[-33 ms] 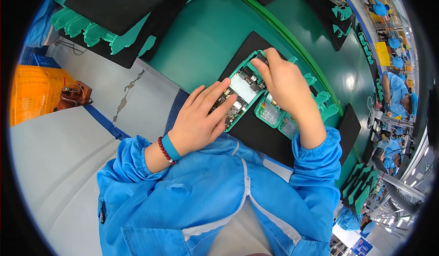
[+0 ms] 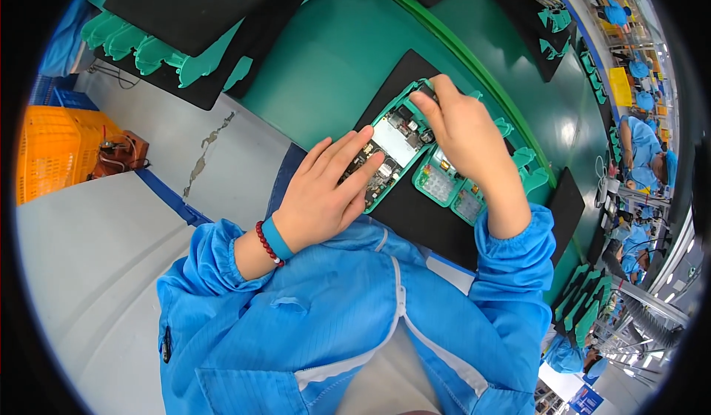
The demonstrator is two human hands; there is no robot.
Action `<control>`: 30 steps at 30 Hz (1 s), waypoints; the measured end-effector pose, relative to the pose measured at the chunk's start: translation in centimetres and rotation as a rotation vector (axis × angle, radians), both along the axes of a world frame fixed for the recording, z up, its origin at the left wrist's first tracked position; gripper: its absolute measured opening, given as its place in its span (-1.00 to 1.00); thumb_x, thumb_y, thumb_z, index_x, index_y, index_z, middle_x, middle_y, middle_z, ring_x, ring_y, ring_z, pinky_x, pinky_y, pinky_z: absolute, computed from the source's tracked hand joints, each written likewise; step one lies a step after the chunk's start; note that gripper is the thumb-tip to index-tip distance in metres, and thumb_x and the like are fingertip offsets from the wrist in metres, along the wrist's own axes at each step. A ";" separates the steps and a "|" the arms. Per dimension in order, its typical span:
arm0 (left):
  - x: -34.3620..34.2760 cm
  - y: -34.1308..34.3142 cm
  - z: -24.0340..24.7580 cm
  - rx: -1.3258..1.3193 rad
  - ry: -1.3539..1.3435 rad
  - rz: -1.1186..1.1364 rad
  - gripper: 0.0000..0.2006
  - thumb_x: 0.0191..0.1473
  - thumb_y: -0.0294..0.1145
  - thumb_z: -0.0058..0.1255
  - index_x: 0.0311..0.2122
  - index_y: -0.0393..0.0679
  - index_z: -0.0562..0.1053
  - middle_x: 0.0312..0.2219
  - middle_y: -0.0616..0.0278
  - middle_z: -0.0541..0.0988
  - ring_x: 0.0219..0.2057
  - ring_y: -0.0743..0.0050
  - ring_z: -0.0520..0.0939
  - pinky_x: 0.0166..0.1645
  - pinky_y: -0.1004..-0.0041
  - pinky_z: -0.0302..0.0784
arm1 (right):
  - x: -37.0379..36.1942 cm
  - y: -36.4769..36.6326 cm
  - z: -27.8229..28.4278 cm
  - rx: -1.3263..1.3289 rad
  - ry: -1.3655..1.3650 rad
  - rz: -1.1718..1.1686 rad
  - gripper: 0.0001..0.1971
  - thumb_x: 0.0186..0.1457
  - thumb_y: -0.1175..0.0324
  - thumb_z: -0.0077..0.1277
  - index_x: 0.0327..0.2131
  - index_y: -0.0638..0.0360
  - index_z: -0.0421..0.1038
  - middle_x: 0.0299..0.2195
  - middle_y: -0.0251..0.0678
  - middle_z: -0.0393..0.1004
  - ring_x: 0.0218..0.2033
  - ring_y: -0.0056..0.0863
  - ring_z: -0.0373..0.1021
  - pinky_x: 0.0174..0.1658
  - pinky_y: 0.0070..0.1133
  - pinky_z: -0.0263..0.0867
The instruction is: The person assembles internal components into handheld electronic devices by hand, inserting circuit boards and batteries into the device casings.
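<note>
An open green plastic housing [image 2: 390, 187] with a circuit board [image 2: 379, 169] and a white panel [image 2: 395, 143] inside lies tilted on a black mat. My left hand [image 2: 320, 191] rests flat across its near left part, fingers spread over the board and left edge. At the far right corner my right hand [image 2: 468, 130] is curled, thumb and fingers drawn together by a dark part [image 2: 424, 93]. What is between those fingertips is hidden. Beneath the right wrist, a second green housing piece [image 2: 437, 181] with clear windows lies beside the first.
Green shaped plastic parts [image 2: 527, 164] lie right of my right hand. More green parts stand on a black mat [image 2: 170, 7] at the far left. A green rail [image 2: 444, 37] crosses the green bench [image 2: 318, 67]. An orange crate [image 2: 59, 148] sits left; co-workers in blue are far right.
My right hand has shifted very slightly right, showing a bit more of the second green piece. My left hand has stayed in place.
</note>
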State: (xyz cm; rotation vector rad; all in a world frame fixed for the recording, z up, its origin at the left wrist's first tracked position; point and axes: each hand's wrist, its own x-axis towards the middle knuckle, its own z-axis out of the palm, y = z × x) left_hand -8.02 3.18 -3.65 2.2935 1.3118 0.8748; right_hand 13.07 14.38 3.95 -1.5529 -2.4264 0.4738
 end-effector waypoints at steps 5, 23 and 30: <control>0.1 0.0 -0.1 -0.023 -0.008 -0.001 -0.44 -0.04 -0.52 0.06 0.15 -0.02 0.46 0.28 -0.01 0.29 0.23 0.01 0.42 0.27 -0.01 0.30 | 0.3 0.2 -0.6 0.108 0.000 0.086 -0.63 0.32 0.10 -0.06 -0.27 0.29 0.32 -0.53 -0.03 0.49 -0.41 -0.01 0.46 -0.33 -0.20 0.35; 0.3 0.2 1.8 -0.020 0.076 -0.012 -0.36 -0.03 -0.17 0.30 0.17 -0.11 0.41 0.24 -0.06 0.32 0.20 -0.07 0.39 0.31 -0.09 0.14 | 2.8 -0.6 1.0 0.024 0.118 0.074 -0.46 0.18 0.02 0.13 -0.02 0.35 0.44 -0.13 0.00 0.55 -0.14 -0.08 0.52 -0.07 -0.32 0.42; 3.7 4.0 2.7 -0.060 -0.099 0.036 0.17 -0.19 -0.40 0.46 0.42 -0.30 -0.13 0.13 -0.14 0.43 0.12 -0.13 0.49 0.17 0.19 0.42 | 2.1 0.7 -0.5 -0.130 0.271 0.023 -0.53 0.10 0.02 0.24 -0.36 0.33 0.40 -0.53 -0.09 0.47 -0.55 -0.34 0.41 -0.44 -0.39 0.31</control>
